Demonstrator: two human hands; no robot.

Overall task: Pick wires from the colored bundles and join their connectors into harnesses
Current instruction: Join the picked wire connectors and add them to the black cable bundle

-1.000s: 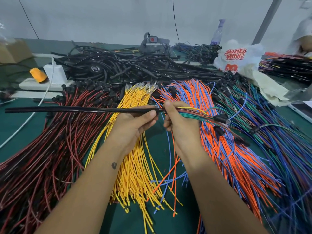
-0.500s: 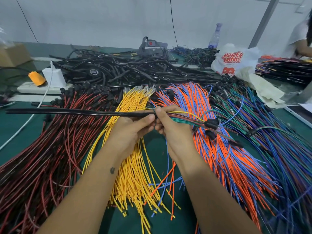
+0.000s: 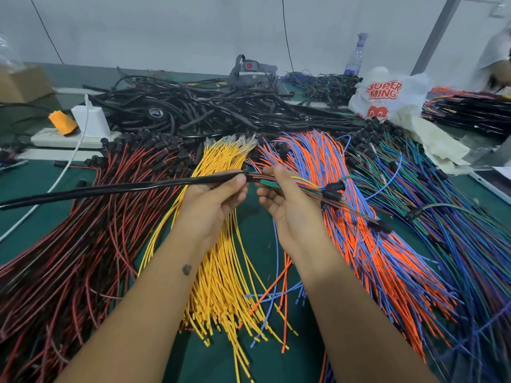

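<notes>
Currently mid-assembly: bench [image 3: 25, 217] is covered in wire bundles, yellow bundle [image 3: 221, 272] as landmark. Just above its far half, left hand [image 3: 213, 200] grips the black sleeve [image 3: 110, 190]; right hand [image 3: 284, 205] pinches the loose wires [image 3: 276, 183] exiting it, connectors [image 3: 333, 189] trailing right. Next, I'd judge: feed wires further into sleeve.

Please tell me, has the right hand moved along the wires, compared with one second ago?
Yes. The right hand gripped the loose wires over the orange and blue bundle; it now holds them further left, beside the yellow bundle, nearer the black sleeve.
</notes>
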